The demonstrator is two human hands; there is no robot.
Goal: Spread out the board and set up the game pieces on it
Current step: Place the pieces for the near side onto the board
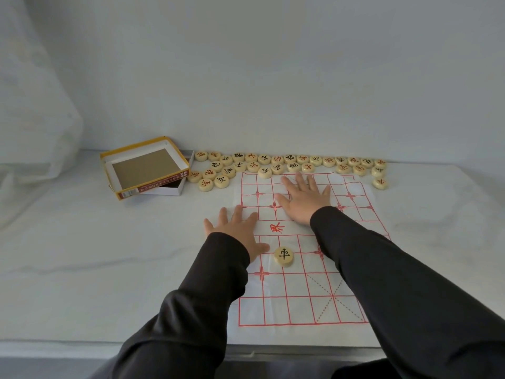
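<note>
A thin white board sheet [297, 294] with a red grid lies unfolded on the table in front of me. My left hand [237, 232] presses flat on its left edge, fingers spread. My right hand [303, 198] lies flat on the far half of the sheet, fingers straight. One round wooden piece [284, 256] with a black character sits on the grid just right of my left thumb. Several more round pieces [278, 162], marked in red or black, lie in rows along the sheet's far edge.
An open yellow-edged game box [146, 166], with its lid resting askew on the tray, stands at the far left beyond the board. A single piece [380, 183] lies off the sheet's far right corner. The table's front edge [82, 343] runs below the sheet.
</note>
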